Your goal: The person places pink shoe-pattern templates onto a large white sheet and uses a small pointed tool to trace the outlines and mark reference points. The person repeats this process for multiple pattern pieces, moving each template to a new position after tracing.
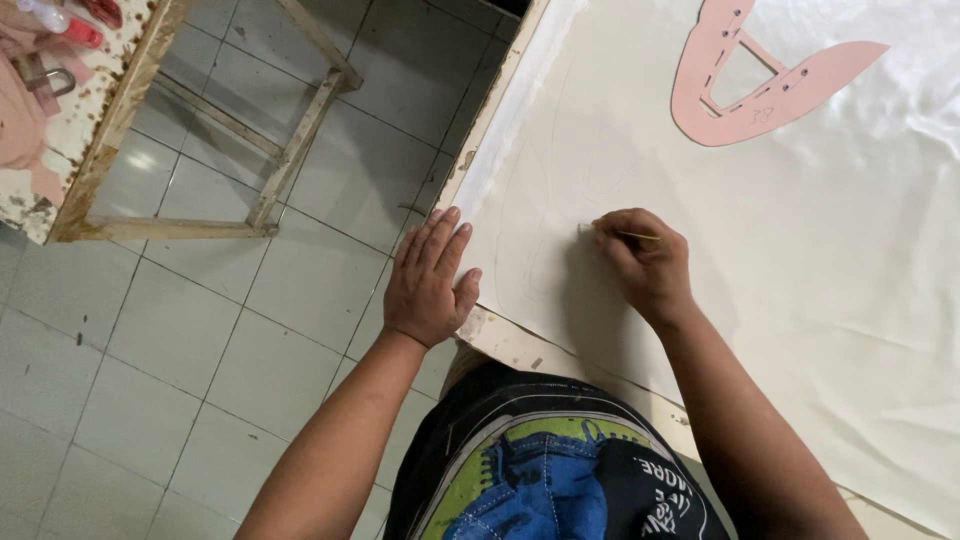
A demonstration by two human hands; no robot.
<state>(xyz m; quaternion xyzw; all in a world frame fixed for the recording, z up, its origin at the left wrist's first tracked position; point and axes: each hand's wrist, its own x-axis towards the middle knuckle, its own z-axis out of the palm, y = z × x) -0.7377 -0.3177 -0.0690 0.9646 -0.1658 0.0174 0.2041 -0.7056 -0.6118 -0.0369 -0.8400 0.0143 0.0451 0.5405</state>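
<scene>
My right hand point(645, 262) is closed around a thin yellow pencil point(632, 236), its tip touching a cream sheet of material point(800, 250) spread over the table. Faint curved pencil lines point(530, 240) run across the sheet just left of the tip. My left hand point(430, 282) lies flat with fingers together on the table's near-left edge, pressing the sheet's corner. A pink cut-out pattern template point(760, 80) with small holes lies on the sheet at the far side, well away from both hands.
The wooden table edge point(520, 345) runs diagonally in front of my body. To the left is a grey tiled floor point(180, 330) with a worn wooden table frame point(250, 180); its top holds pinkish items and a metal clip point(45, 80).
</scene>
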